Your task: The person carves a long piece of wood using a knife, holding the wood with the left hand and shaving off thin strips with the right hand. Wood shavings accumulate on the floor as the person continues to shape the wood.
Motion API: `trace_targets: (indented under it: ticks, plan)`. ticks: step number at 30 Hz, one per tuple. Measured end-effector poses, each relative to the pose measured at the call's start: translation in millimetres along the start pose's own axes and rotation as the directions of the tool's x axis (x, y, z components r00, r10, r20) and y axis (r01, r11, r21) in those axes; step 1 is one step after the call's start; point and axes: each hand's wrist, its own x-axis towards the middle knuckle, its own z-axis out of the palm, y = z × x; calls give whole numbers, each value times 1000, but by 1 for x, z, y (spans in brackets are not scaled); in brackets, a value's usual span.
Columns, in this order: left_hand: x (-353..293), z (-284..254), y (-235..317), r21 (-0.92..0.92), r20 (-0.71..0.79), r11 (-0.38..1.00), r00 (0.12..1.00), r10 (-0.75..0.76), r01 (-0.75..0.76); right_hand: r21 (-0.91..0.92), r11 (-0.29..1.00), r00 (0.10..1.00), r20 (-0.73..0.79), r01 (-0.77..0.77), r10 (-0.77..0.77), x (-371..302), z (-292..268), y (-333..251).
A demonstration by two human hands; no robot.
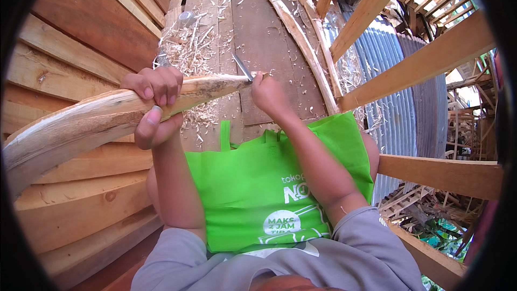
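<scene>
My wood [94, 112] is cream streaked with brown, my bag [237, 178] bright green printed in white, my shirt [374, 250] grey, my blade [242, 67] silvery.

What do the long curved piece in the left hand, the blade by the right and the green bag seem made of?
Long curved piece: wood, apparently unfinished, partly shaved; pale grain shows.
Blade: probably steel; grey metallic sheen.
Green bag: likely non-woven fabric, matte and printed, with soft creases; exact fibre unclear.

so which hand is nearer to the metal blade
Right. The right hand is closed at the lower end of the metal blade; the left hand is farther off to its left, gripping the wooden piece.
</scene>
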Motion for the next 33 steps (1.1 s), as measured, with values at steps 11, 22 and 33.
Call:
trace_targets:
  ticks: [11,22,33]
  plan:
    - [0,6,0,44,-72,999,997,-4,7,-3,1000,999,-36,8,-8,-7,1,-2]
    - [5,13,-4,72,-135,997,991,-18,28,109,994,995,-94,-13,24,11,18,11]
    - [5,13,-4,80,-140,996,990,-27,38,82,996,999,-17,-38,39,10,6,10]
